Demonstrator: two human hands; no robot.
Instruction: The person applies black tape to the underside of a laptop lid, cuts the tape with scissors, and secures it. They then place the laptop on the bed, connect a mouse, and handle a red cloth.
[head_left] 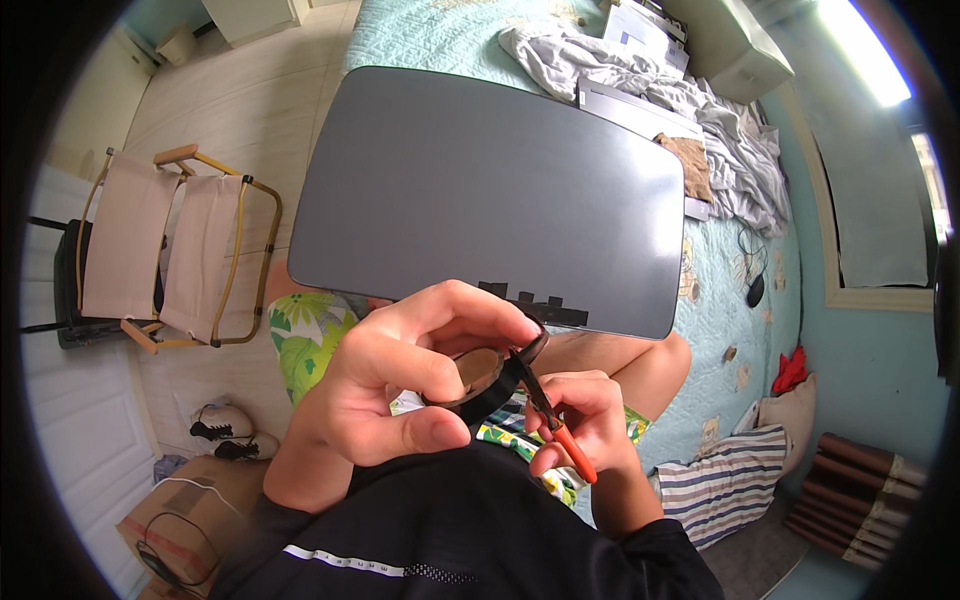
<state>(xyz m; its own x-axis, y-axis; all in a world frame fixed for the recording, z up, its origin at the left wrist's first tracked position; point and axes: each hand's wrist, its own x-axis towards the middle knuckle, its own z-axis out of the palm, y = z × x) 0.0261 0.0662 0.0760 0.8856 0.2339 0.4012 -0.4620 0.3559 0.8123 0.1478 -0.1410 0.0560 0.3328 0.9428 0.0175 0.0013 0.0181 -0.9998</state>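
Note:
In my left hand (400, 375) is a roll of black tape (487, 398), held at its rim by fingers and thumb. A short dark strip (533, 345) stands off the roll near my left fingertips. My right hand (585, 412) is closed round orange-handled scissors (572, 452), seen nearly edge-on. Their dark blades point up and away, touching or very near the strip; which of the two, I cannot tell. Just beyond my hands, several short pieces of black tape (565, 316) are stuck along the near edge of the grey table (480, 180).
The table stands over my lap, beside a bed with a light blue quilt (735, 330). Grey crumpled bedding (750, 150) and a striped pillow (725, 480) lie on the bed. To the left are a folding chair (205, 260), shoes (225, 430) and a cardboard box (185, 510).

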